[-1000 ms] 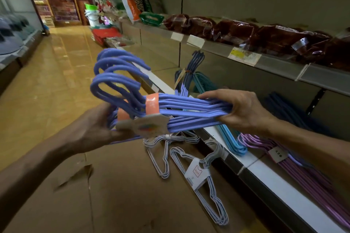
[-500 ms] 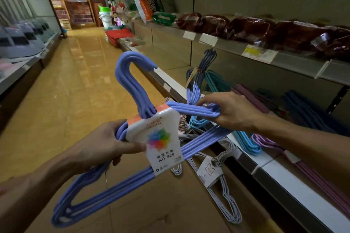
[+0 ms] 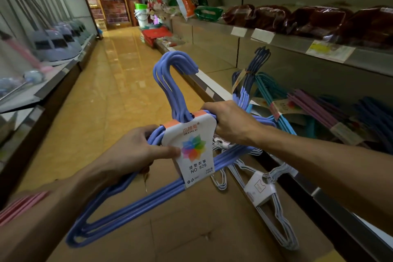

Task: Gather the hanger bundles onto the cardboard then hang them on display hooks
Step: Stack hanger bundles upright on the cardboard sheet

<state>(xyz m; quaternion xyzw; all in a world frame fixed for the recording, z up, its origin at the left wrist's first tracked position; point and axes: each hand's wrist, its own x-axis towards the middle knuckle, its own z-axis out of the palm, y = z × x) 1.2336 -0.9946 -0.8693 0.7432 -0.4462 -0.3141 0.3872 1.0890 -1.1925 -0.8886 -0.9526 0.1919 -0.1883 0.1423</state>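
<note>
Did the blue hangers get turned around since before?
Yes. The blue hanger bundle swung from lying sideways to upright, hooks now pointing up, judged against the white hangers on the cardboard.

Both hands held a bundle of periwinkle-blue hangers (image 3: 136,204) upright above the flattened cardboard (image 3: 191,229) on the aisle floor. The left hand (image 3: 136,151) gripped the bundle's left shoulder, its thumb pressed on the white label card (image 3: 194,151) printed "NO 829". The right hand (image 3: 231,122) closed over the right shoulder just beside the card. The hooks curved up and to the right. Two white hanger bundles (image 3: 274,215) lay on the cardboard near the lower shelf (image 3: 331,198), where blue, teal and purple bundles rested.
</note>
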